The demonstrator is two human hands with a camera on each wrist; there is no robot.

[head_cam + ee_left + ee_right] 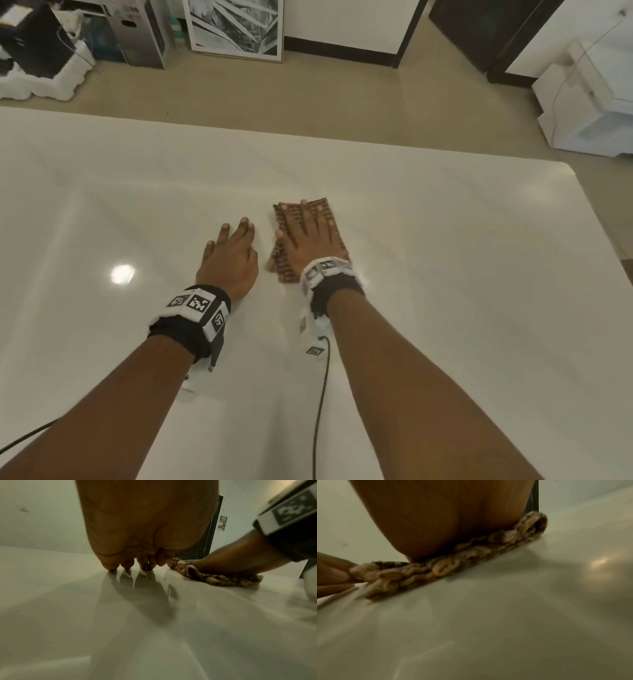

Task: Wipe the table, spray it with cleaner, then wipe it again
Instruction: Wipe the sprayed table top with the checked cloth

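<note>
A folded brown patterned cloth lies on the glossy white table near its middle. My right hand presses flat on the cloth with straight, spread fingers. The left hand rests on the bare tabletop just left of the cloth, fingers straight, holding nothing. In the left wrist view the left fingertips touch the table, and the cloth sits under the right hand. In the right wrist view the palm bears down on the cloth. No spray bottle is in view.
The table's far edge and rounded right corner border a beige floor. A framed picture, boxes and white foam packing stand on the floor beyond. Cables trail from both wristbands.
</note>
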